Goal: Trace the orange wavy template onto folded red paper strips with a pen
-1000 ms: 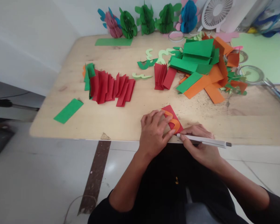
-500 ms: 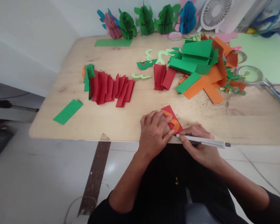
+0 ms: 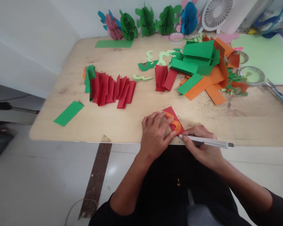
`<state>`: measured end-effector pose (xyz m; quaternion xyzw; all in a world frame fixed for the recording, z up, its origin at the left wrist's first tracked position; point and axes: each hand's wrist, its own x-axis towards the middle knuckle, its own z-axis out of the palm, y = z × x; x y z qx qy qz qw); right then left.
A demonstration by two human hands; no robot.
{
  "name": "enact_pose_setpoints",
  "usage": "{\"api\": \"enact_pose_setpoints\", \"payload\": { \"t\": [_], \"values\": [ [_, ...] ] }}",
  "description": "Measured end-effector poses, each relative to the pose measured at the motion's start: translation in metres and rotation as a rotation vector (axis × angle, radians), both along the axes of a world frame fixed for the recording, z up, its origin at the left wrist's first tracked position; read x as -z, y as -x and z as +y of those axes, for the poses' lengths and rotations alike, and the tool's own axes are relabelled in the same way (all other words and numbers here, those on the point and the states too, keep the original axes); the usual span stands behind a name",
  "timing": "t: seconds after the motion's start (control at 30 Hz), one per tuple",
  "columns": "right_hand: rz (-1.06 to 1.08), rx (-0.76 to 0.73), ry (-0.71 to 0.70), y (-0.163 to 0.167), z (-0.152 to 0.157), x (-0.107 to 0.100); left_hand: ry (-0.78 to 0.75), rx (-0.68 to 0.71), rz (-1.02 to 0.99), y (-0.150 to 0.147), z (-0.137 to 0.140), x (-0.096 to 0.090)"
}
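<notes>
At the table's front edge, my left hand (image 3: pixel 154 133) lies with its fingers apart and curved. Its fingertips press a wavy orange paper cutout (image 3: pixel 177 127) flat against a piece of red paper (image 3: pixel 171 111); part of both is hidden under the fingers. A white pen (image 3: pixel 206 141) is gripped in my right hand (image 3: pixel 204 150), fingers closed around it. The pen's tip end is beside the lower end of the cutout, near my left thumb.
Folded red strips (image 3: pixel 108 89) and a green strip (image 3: pixel 69 113) lie left. Ahead are more red strips (image 3: pixel 161 78), pale green cutouts (image 3: pixel 142 77) and a green-orange paper pile (image 3: pixel 198 59). Scissors (image 3: pixel 277 92) lie right. Paper figures (image 3: pixel 147 23) and a fan (image 3: pixel 217 12) stand behind.
The pen and my right hand have shifted very slightly. My left hand keeps its place on the orange cutout and red paper.
</notes>
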<state>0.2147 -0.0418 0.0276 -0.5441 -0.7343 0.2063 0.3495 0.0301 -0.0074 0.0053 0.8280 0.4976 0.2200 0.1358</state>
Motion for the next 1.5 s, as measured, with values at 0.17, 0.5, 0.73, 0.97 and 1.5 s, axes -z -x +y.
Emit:
{"api": "enact_pose_setpoints", "payload": {
  "t": [0.17,0.5,0.73,0.97,1.5],
  "values": [
    [0.002,0.024,0.005,-0.002,0.001,-0.001,0.004,-0.002,-0.007,-0.001,0.0,-0.001],
    [0.011,0.07,-0.002,-0.003,0.003,-0.001,0.012,-0.002,0.0,-0.001,0.0,-0.001],
    [-0.004,0.114,-0.01,-0.006,0.006,0.0,0.005,-0.008,-0.009,0.0,0.0,0.0],
    [-0.023,0.132,-0.009,-0.008,0.009,0.0,0.007,-0.005,-0.007,0.0,-0.001,0.0],
    [0.071,0.209,0.005,-0.009,0.008,0.001,0.01,-0.004,-0.013,-0.001,-0.001,-0.002]
  ]
}}
